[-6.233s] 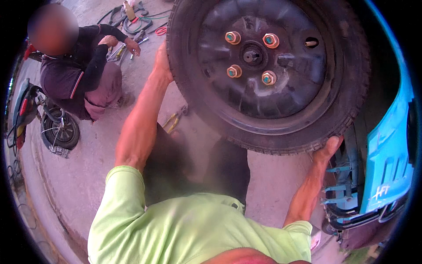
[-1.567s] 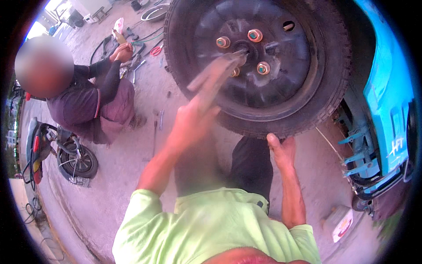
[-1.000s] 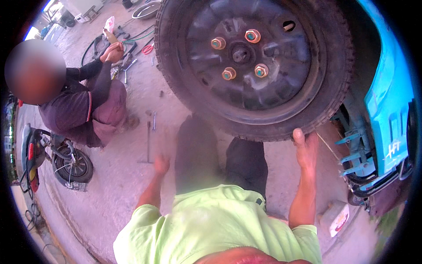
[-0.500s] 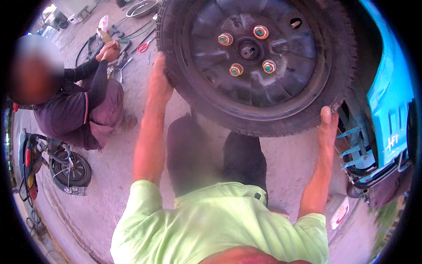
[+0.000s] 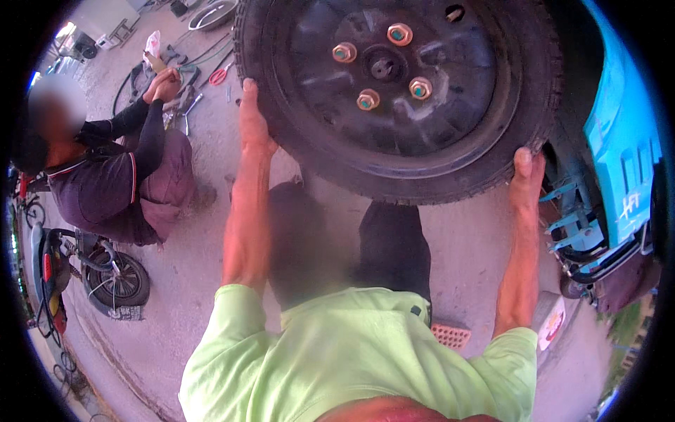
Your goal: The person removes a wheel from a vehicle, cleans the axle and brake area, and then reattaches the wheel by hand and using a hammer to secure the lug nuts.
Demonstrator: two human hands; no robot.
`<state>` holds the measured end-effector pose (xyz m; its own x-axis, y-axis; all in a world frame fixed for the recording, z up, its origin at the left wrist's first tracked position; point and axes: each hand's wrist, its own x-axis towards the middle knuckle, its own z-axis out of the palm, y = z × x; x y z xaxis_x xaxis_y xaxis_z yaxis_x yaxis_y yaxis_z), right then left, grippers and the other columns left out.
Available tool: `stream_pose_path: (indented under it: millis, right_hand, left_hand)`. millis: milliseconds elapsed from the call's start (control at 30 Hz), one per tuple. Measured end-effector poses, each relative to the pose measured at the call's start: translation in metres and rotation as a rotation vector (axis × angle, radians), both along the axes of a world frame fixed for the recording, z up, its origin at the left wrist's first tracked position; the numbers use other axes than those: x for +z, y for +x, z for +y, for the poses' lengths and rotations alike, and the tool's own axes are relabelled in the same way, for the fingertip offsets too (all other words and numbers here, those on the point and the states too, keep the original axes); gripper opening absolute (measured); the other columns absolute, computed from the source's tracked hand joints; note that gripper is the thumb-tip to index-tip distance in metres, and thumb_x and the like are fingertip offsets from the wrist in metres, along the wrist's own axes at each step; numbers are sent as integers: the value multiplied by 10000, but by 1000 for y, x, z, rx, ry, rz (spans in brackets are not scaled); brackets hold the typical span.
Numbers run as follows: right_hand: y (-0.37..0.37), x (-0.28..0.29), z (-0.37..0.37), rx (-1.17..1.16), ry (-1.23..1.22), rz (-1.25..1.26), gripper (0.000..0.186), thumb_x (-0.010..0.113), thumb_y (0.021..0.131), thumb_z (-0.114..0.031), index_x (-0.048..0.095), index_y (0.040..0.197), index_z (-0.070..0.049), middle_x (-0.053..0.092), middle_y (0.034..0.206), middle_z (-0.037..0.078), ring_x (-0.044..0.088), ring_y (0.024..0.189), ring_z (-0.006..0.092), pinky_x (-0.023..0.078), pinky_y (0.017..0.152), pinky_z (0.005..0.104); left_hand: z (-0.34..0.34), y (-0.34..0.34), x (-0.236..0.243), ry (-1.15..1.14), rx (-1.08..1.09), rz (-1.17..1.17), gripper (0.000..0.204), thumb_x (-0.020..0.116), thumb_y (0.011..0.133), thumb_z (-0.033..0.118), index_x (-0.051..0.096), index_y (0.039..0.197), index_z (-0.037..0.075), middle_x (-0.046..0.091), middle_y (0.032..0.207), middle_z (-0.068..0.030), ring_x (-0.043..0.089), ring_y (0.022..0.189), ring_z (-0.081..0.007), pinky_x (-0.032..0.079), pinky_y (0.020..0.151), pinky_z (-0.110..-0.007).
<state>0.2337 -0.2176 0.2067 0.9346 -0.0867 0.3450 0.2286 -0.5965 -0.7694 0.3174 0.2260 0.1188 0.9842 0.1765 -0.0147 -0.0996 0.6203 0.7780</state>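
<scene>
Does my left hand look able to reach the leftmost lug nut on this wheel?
Probably yes: your left hand is at the edge of the tire, and nothing visible stands between it and that lug nut.

A black wheel (image 5: 394, 130) stands upright, its hub (image 5: 383, 68) ringed by four coppery nuts (image 5: 399, 34).

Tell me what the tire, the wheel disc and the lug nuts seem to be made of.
Tire: black rubber by its look, matte, with a ridged outer edge.
Wheel disc: probably steel painted black, since its pressed surface catches soft highlights.
Lug nuts: metal, perhaps plated, judging by their coppery shine; exact metal unclear.
</scene>
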Motion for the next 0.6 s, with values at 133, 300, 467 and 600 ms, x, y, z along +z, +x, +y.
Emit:
stream_pose_path:
  millis: [133,300,467,600]
  right_hand:
    - [-4,-8,2,-24,-13,-34,1042,510,814,-782,493,1327,125,550,1345,210,521,1228,300,374,1051,402]
    - [0,-17,-21,19,-64,1,1014,494,826,-778,506,1314,110,568,1305,228,529,1210,316,380,1038,419]
    - [-1,-21,-4,-45,-80,-116,1017,444,821,-823,576,1223,102,626,1222,258,594,1132,386,422,970,451]
    - [-5,-31,-15,-101,-152,-54,1043,419,814,-841,566,1247,97,606,1252,268,567,1172,403,395,1001,470]
  left_hand:
    - [-2,6,17,48,13,34,634,478,998,539,498,1404,52,594,1352,-122,597,1182,-297,468,1029,-447]
    - [0,8,-1,32,22,-25,640,472,1002,531,490,1405,34,586,1359,-133,593,1189,-300,470,1029,-444]
    - [3,17,7,88,35,-21,642,466,1005,528,475,1417,36,573,1375,-140,589,1194,-305,470,1033,-447]
    - [8,15,-2,77,45,-24,644,461,1005,534,469,1423,44,568,1380,-136,592,1186,-308,469,1033,-457]
